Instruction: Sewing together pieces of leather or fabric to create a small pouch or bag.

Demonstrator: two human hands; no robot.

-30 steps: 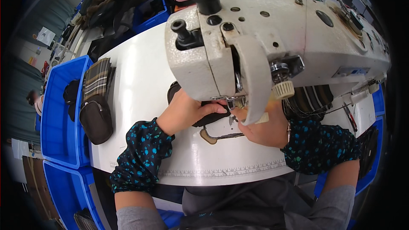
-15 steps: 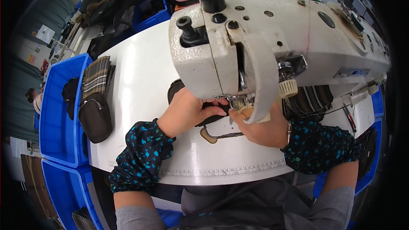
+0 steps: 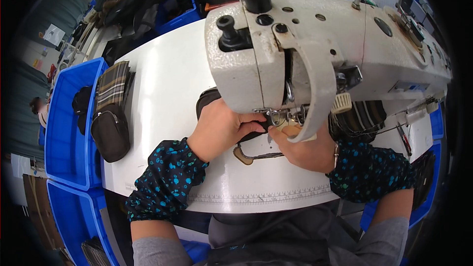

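A white sewing machine (image 3: 231,76) stands over the table, its needle area partly hidden by the machine head. Beneath it lies a dark fabric pouch (image 3: 207,97) with what looks like a zipper along its curved edge; the machine and my hands cover most of it. My left hand (image 3: 217,129) pinches the dark fabric between thumb and forefinger, just left of the presser foot (image 3: 278,117). On the other side, my right hand (image 3: 308,149) is closed at the fabric's near edge, its fingertips beside the foot and partly behind the white guard.
Blue bins (image 3: 69,167) stand along the table's left edge, next to a finished-looking dark pouch (image 3: 110,135) and folded plaid fabric (image 3: 114,84). More striped pieces (image 3: 362,118) lie right of the machine. A printed ruler (image 3: 261,199) runs along the near edge.
The view has shifted slightly, so the machine appears further right. My left fingers have drawn closer together on the fabric; my right hand stays by the presser foot.
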